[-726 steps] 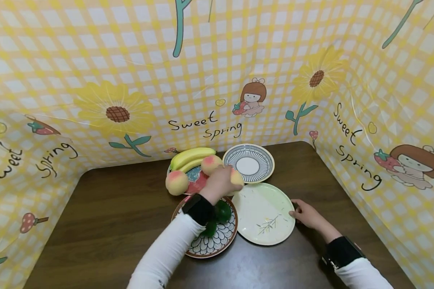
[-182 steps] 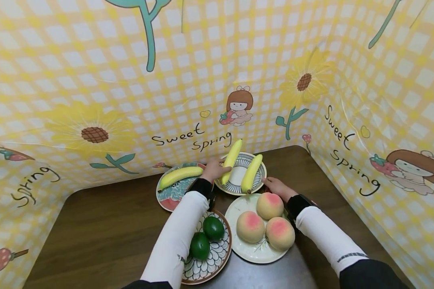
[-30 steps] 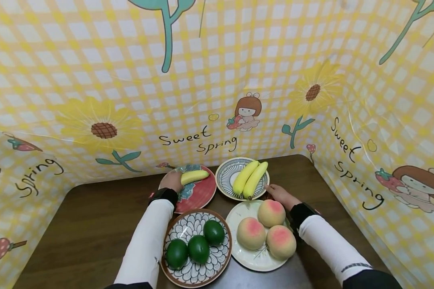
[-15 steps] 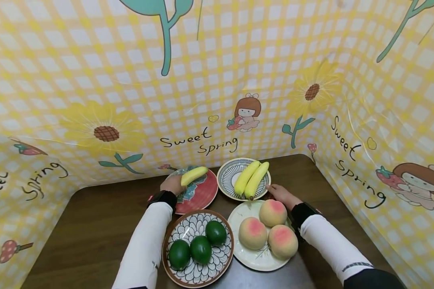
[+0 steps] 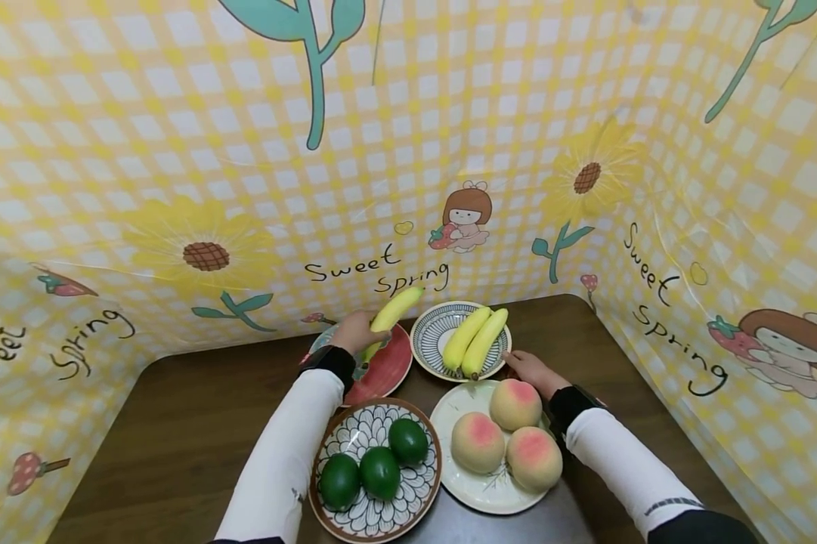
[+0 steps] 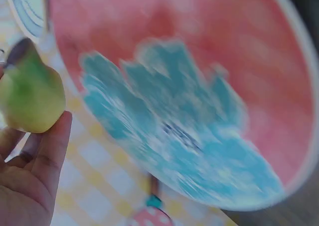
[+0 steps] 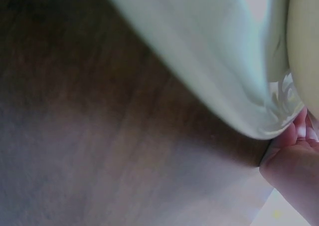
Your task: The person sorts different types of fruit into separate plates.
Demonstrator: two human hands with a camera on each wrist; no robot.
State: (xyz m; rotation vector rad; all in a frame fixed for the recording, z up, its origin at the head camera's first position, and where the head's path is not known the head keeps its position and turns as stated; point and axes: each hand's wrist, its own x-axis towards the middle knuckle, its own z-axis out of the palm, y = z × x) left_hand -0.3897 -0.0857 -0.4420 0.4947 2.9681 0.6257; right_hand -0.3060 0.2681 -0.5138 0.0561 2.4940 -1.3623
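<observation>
My left hand (image 5: 355, 332) grips a yellow banana (image 5: 397, 308) at its near end, lifted over the red and blue plate (image 5: 391, 366). In the left wrist view, the fingers (image 6: 52, 148) curl under the banana's greenish end (image 6: 35, 99), beside that same plate (image 6: 269, 86). Two more bananas (image 5: 475, 340) lie side by side on the right of the black-and-white striped plate (image 5: 427, 332). At this plate's right rim, my right hand (image 5: 530, 370) holds the edge between thumb and fingers. The right wrist view shows only part of the hand (image 7: 291, 171), its grip mostly hidden.
Three peaches (image 5: 478, 442) sit on a pale green plate (image 5: 456, 487) at front right. Three dark green, avocado-like fruits (image 5: 379, 473) lie on a brown-rimmed petal-patterned plate (image 5: 374, 538). A yellow checked cloth (image 5: 279, 151) walls the brown table (image 5: 177, 423) at back and sides.
My left hand has raised the banana off the red and blue plate and moved it right, its tip now pointing up toward the striped plate. My right hand stays at the rim.
</observation>
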